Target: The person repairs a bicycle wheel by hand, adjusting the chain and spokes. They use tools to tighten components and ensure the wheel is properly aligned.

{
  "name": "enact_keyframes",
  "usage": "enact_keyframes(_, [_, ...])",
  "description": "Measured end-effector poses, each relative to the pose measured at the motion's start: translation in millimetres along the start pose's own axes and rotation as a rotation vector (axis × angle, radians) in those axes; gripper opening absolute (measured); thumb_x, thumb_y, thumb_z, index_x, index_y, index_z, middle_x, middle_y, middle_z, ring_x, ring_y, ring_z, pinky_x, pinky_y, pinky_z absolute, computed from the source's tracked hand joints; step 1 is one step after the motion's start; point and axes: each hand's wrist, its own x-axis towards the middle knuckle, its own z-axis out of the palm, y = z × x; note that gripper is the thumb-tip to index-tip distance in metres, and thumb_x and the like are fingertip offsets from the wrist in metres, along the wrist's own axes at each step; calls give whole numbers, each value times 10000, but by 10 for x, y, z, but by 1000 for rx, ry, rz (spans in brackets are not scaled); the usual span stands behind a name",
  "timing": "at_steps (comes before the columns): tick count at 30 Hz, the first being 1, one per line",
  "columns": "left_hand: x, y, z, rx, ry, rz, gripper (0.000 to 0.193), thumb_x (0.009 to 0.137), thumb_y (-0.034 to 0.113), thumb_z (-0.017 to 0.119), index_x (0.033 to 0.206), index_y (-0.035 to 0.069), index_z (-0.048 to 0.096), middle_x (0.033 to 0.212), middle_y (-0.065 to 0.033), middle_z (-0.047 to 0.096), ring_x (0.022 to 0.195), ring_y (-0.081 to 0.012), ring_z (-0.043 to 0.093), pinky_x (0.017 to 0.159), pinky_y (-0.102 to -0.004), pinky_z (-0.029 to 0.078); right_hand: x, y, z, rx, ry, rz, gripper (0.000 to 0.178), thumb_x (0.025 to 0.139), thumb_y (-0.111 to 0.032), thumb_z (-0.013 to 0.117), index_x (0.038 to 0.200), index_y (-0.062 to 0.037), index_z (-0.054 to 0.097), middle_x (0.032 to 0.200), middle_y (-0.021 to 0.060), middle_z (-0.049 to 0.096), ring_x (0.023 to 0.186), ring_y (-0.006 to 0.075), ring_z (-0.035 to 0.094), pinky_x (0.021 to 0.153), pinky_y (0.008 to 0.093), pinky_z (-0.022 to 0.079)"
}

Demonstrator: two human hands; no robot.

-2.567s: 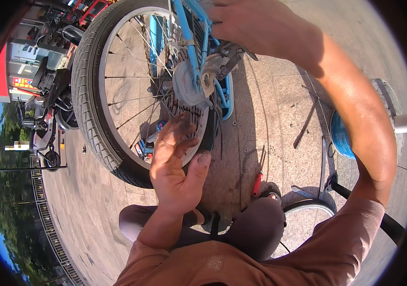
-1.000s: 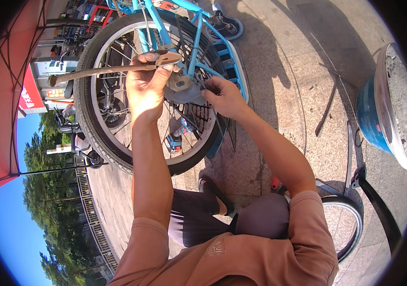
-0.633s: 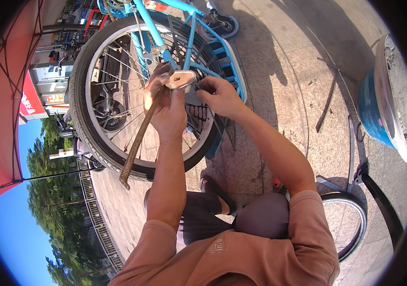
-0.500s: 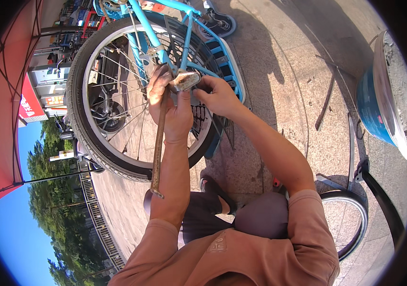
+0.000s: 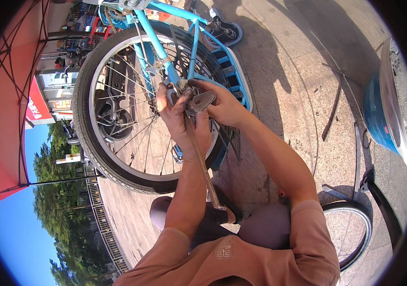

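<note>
My left hand [image 5: 180, 117] is closed around a long rusty metal rod [image 5: 203, 164] at the rear axle of a light-blue bicycle frame [image 5: 152, 33]. The rod slants down across my left wrist, its lower end near my knees. A flat grey metal piece [image 5: 202, 101] with a slot sits at its upper end; I cannot tell whether the two are one part. My right hand [image 5: 223, 106] is beside it, with fingers bent in at the axle end. What those fingertips pinch is hidden. The spoked wheel [image 5: 83, 102] is behind my left hand.
A blue rear rack [image 5: 234, 71] lies beyond the wheel, near another person's shoe [image 5: 225, 32]. On the paving at right are a thin metal strip [image 5: 333, 109], a loose rim [image 5: 366, 224], a black curved part [image 5: 384, 205] and a blue bucket [image 5: 377, 112].
The rod's lower end has swung right, across my left forearm. The flat grey piece has turned, and my right fingers have moved up to the axle end. The view has shifted slightly.
</note>
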Motion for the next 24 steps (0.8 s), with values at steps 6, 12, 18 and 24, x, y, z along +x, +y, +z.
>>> enact_keyframes(6, [-95, 69, 27, 35, 41, -260, 600, 807, 78, 742, 1341, 97, 469, 1478, -188, 197, 1295, -315, 403, 1024, -374, 402, 134, 51, -151, 26, -183, 93, 713, 803, 15, 704, 1442, -16, 390, 1293, 118, 570, 1170, 187, 558, 989, 304, 447])
enact_keyframes(12, [-198, 49, -6, -86, 151, -476, 615, 827, 40, 728, 1376, 114, 461, 1398, -140, 251, 1212, -230, 460, 937, -323, 470, 191, 44, -154, 40, -300, 4, 916, 740, -71, 812, 1498, -39, 299, 1341, 78, 523, 1196, 158, 521, 1049, 323, 409])
enact_keyframes(18, [-365, 626, -194, -681, 435, -1238, 404, 1003, 311, 493, 1357, 122, 447, 1143, -95, 577, 733, -156, 551, 556, -251, 440, 228, -47, -122, 73, -306, 124, 906, 755, -89, 804, 1502, -38, 293, 1289, 78, 545, 1135, 131, 528, 1007, 311, 429])
enact_keyframes(24, [-497, 840, -409, -1121, 144, -1373, 233, 1020, 289, 456, 1115, 107, 568, 773, -24, 524, 486, -92, 404, 427, -229, 305, 261, -180, -107, -353, -300, 68, 860, 761, -78, 778, 1493, -69, 326, 1148, 76, 606, 965, 110, 577, 872, 291, 488])
